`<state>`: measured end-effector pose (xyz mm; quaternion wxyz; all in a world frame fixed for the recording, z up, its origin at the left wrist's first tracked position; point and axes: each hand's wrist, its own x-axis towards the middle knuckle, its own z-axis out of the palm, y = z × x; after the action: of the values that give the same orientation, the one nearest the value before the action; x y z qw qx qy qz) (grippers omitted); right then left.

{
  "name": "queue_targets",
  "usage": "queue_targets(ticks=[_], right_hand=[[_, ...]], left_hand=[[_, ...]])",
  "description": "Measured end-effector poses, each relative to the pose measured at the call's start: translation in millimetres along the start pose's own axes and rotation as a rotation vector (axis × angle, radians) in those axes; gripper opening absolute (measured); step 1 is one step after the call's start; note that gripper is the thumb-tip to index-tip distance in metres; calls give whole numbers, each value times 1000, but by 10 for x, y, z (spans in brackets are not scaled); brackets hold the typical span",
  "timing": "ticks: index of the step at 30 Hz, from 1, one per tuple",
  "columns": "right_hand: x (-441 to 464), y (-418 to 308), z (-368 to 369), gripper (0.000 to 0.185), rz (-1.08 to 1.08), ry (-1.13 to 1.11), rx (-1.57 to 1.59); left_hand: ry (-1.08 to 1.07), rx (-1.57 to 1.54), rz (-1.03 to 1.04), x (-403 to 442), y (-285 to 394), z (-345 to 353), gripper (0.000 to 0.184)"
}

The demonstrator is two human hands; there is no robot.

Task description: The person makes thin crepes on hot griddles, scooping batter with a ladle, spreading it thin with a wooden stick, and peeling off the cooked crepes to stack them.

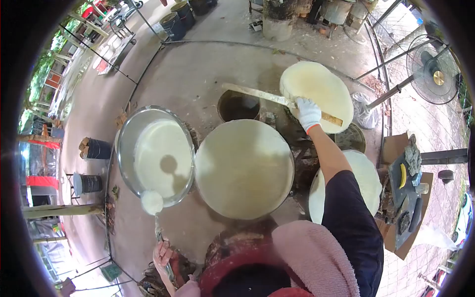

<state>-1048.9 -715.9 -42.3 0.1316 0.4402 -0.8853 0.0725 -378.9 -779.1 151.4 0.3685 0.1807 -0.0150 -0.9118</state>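
Observation:
My bare left hand (164,254) is wrapped round the handle of a ladle (152,202), whose bowl holds white liquid. The ladle's bowl is at the near rim of a wide metal basin (126,161) of white batter (157,144), and its round shadow falls on the batter. In a white glove with an orange cuff, my right hand (308,113) grips a long flat wooden stick (255,93). The stick crosses the near part of a pale round stack (316,81); whether it touches is unclear. Between my hands lies a large round pale surface (245,168), smooth and flat.
Behind the round surface stands a dark pot (239,106). Another white round (358,178) lies partly under my right arm. On the right are a side table (396,185) with a yellow object and a standing fan (435,74). Dark buckets (95,148) stand left.

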Motion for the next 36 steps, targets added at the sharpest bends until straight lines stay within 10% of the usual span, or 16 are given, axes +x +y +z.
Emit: queue_targets(ticks=[6, 8, 10, 15, 18, 24, 30, 33, 36], right_hand=[[22, -663, -392, 33, 138, -105, -16], [-279, -986, -586, 38, 251, -59, 29], [-705, -1380, -977, 47, 398, -96, 268], [-2269, -2618, -1644, 53, 363, -121, 642], [-2961, -3602, -1795, 49, 660, -236, 596], [-3492, -4934, -1867, 48, 1134, -355, 710], [-3916, -5402, -1834, 51, 1092, -180, 868], [-4333, -5572, -1691, 52, 993, -346, 766], [-4678, -5929, -1564, 48, 959, -530, 741]], left_hand=[[146, 16, -40, 377, 423, -55, 26], [741, 529, 180, 632, 522, 57, 18], [338, 607, -187, 880, 1188, -584, 14], [253, 2293, -406, 1849, 1952, -1302, 15], [-572, 2784, -137, 2479, 2498, -1924, 13], [-708, 2698, -138, 3694, 2275, -2194, 17], [-1386, 2611, -134, 4079, 2737, -3350, 16], [-12, 1446, -1232, 3624, 3050, -3905, 25], [-197, 1182, -1198, 2477, 2795, -3137, 35]])
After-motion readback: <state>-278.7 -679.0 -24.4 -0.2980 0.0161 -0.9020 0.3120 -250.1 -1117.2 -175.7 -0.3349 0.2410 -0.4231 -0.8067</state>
